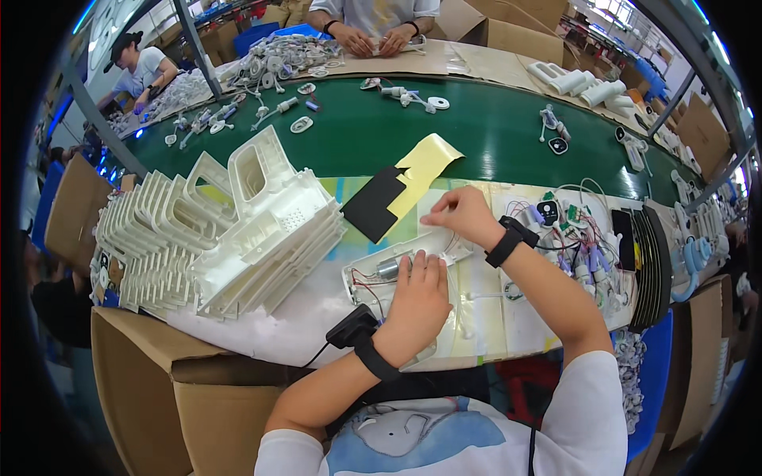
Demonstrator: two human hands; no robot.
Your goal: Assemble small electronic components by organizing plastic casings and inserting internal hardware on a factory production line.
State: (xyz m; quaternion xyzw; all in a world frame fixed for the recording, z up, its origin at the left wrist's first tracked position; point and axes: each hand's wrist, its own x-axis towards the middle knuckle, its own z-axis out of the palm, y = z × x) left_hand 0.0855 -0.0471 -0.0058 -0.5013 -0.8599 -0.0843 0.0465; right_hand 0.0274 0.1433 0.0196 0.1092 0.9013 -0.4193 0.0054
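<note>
A white plastic housing half [361, 278] lies on the table before me, with a silver motor [388, 269] and thin red wires inside. My left hand [421, 301] rests over it, fingers stretched out, covering its middle. Above the housing's far right end is my right hand [468, 217], thumb and fingertips pinched together; whatever they hold is hidden or too small to name. Just beyond lies a black foam sheet [373, 206], partly peeled from its yellow backing paper [429, 163]. Both my wrists wear black straps with small boxes.
Stacked white housings [262, 214] stand on the left. Wired motor assemblies [587, 254] and black strips [651, 270] lie to the right. A green conveyor belt [476, 127] carries loose parts, and another person's hands [377, 41] work beyond it. An open cardboard box [222, 412] is at lower left.
</note>
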